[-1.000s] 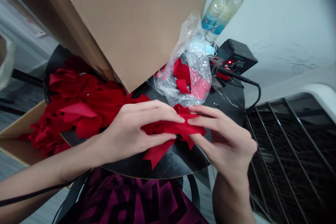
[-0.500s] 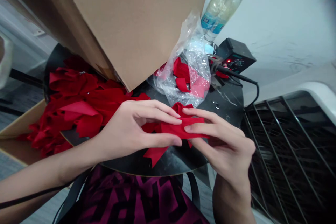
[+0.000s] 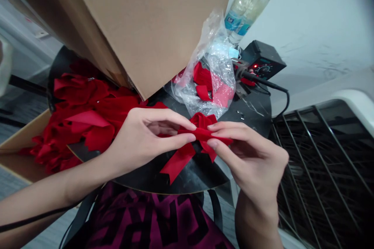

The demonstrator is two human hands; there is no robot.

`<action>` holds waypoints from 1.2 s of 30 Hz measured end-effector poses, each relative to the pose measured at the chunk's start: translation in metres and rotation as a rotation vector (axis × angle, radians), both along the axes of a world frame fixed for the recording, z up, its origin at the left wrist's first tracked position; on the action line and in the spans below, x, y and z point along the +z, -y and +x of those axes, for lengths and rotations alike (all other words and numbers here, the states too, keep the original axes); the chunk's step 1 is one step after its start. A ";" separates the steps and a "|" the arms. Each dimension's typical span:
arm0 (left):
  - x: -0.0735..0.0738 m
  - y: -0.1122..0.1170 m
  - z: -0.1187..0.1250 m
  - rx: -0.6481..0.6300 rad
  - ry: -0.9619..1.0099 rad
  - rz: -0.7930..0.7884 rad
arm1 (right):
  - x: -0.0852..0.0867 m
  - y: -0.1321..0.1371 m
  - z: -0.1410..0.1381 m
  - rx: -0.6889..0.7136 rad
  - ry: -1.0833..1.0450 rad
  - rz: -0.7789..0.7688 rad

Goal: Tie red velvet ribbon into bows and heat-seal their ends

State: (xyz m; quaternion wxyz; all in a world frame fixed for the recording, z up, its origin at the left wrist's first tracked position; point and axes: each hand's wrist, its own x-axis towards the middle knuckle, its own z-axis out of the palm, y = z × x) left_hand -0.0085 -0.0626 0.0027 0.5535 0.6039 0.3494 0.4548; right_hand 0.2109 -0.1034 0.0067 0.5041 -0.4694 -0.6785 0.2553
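Red velvet ribbon bow (image 3: 201,132) pinched at centre | left hand (image 3: 143,140) and right hand (image 3: 251,157) narrow, fingertips gripping it | held over black round tabletop (image 3: 198,179), tails possibly touching it | heap of red ribbon (image 3: 87,101) beyond left hand

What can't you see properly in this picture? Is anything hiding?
From the head view:
- Middle of the red velvet bow: the left hand and right hand cover it.
- Red pieces in the plastic bag: crumpled plastic blurs them.
- Far part of the black round table: the cardboard box hides it.
- Control unit's display: too small to read.
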 end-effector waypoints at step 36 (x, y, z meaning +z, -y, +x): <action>0.019 -0.017 0.006 -0.318 -0.720 -0.047 | 0.027 0.013 0.048 -0.245 0.128 0.184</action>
